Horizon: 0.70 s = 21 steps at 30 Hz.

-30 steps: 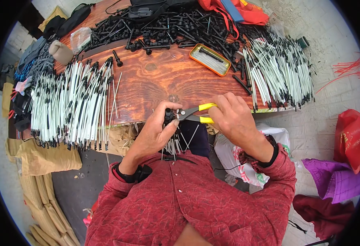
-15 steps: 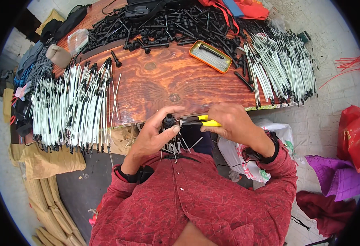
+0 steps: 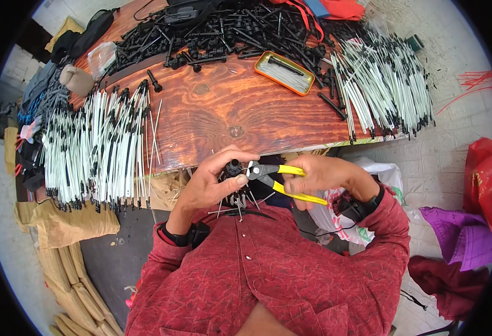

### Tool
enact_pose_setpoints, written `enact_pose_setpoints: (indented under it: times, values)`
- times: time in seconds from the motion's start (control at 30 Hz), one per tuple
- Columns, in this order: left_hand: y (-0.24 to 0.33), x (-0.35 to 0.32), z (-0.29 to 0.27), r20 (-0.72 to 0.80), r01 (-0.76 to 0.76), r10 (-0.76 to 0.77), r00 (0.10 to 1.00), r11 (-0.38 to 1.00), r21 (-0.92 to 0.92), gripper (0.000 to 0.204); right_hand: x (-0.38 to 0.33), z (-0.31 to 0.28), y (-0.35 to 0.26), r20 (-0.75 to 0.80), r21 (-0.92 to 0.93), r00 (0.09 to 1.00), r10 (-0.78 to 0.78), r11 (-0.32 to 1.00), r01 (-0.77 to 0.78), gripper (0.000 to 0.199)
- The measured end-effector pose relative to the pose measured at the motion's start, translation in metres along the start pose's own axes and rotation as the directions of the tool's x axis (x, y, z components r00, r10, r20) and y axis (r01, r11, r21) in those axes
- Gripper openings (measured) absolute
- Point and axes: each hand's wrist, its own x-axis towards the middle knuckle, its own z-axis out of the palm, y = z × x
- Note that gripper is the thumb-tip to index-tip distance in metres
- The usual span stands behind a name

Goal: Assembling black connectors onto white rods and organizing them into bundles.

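Observation:
Close to my chest, at the table's near edge, my left hand (image 3: 217,180) is closed around a black round hub (image 3: 234,168). Several thin pale rods (image 3: 246,203) fan out below it toward my shirt. From the other side my right hand (image 3: 307,175) grips pliers (image 3: 264,171) with yellow handles, the handles spread apart. The pliers' jaws reach the right side of the hub, beside my left thumb and under my left forefinger. Whether they bite on a wire or a rod there is too small to tell.
White rods with black ends lie in a left bundle (image 3: 97,148) and a right bundle (image 3: 380,84). Black plastic shafts (image 3: 201,42) are heaped at the back of the wooden table (image 3: 201,131). An orange-rimmed tin (image 3: 284,74) holds thin pins. Plastic bags (image 3: 389,179) stand below, at right.
The pliers' handles have spread apart and swung nearer to me, and their jaws have come up to the hub. My right hand has turned and lowered; my left hand stays around the hub.

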Motion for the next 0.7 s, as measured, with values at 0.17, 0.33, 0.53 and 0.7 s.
enact_pose_setpoints:
  times: [0.17,0.33,0.53,0.7]
  values:
    - [-0.008,-0.003,-0.005,-0.081,0.019,-0.027,0.996,0.995,-0.1,0.042,-0.02,0.033,-0.005,-0.495,-0.655,0.753,-0.433,0.756,0.003,0.051]
    - [-0.005,-0.003,-0.005,-0.067,0.078,-0.086,0.994,0.991,-0.11,0.044,-0.012,0.025,0.007,-0.391,-0.833,0.505,-0.769,0.529,0.16,0.044]
    - [-0.006,-0.002,-0.007,0.002,0.016,-0.016,1.0,0.995,-0.093,0.042,-0.016,0.014,0.008,-0.086,0.23,0.996,0.004,0.973,0.016,0.058]
    - [-0.01,-0.003,-0.012,-0.038,0.007,-0.01,0.999,0.996,-0.084,0.039,-0.021,0.04,0.006,-0.43,-0.763,0.746,-0.508,0.647,0.001,0.064]
